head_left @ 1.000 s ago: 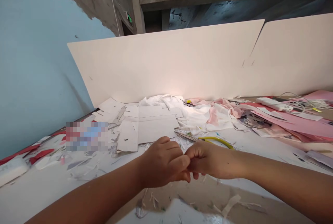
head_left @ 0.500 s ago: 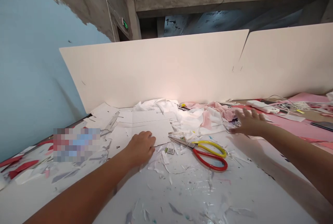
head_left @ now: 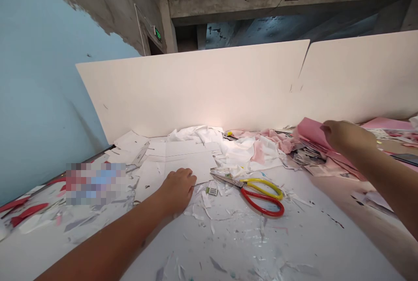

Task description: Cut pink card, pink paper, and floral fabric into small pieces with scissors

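My right hand is closed on a pink sheet of paper, lifted by its edge between thumb and fingers. Beneath it a pile of grey and pink paper scraps is exposed. My left hand rests on the lower right part of a white sheet of card. Its fingers are curled together, and I cannot see whether they hold anything. To its right lie scissors with one yellow and one red handle, blades parted slightly and pointing left. A small label-like piece sits between that hand and the scissors.
Crumpled white cloth or tissue lies against the upright white board at the back. Red strips and paper offcuts cover the left side. A dark phone-like object lies at far right. Thin cuttings litter the white tabletop.
My right hand has moved right and up, going from spread fingers to a grip on the pink sheet, which is now raised off the scraps. My left hand has stayed in place.
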Available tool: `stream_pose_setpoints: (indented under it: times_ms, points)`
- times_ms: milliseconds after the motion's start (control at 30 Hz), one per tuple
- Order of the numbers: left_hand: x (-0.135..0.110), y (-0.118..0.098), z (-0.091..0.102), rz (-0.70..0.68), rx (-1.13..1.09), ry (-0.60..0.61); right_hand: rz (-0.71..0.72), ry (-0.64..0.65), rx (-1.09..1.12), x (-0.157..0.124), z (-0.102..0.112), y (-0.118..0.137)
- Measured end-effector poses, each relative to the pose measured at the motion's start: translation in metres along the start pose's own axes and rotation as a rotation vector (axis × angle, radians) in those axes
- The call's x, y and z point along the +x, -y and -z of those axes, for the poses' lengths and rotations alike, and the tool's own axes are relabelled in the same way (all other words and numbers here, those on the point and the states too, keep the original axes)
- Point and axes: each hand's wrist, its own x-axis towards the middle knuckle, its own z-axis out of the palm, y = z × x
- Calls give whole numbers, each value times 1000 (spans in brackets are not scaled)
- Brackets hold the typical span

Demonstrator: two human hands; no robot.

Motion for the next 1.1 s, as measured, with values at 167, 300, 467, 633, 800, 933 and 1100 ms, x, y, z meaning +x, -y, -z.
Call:
stream_pose_setpoints:
  times_ms: [167, 300, 467, 633, 800, 933, 1100]
  points:
    - [0, 0, 0, -2, 4, -9, 34, -92, 8, -1, 36, 30]
    - [0, 1, -1, -4, -24, -24, 27, -277, 343, -13, 57, 59]
    - [0, 0, 1, 47, -417, -70, 162, -470, 525, -48, 65, 99]
    - [1, -10, 17, 45, -1373, 8, 1173, -122, 337, -120, 39, 144]
    - [-1, -17, 21, 197, -1501, 59, 1459, 162, 313, -180, 8, 174]
    - [0, -8, 12, 322, -1368, 16, 1406, 317, 345, -184, 4, 173]
    - [5, 6, 9, 411, -1393, 160, 1144, 413, 246, -162, 15, 154]
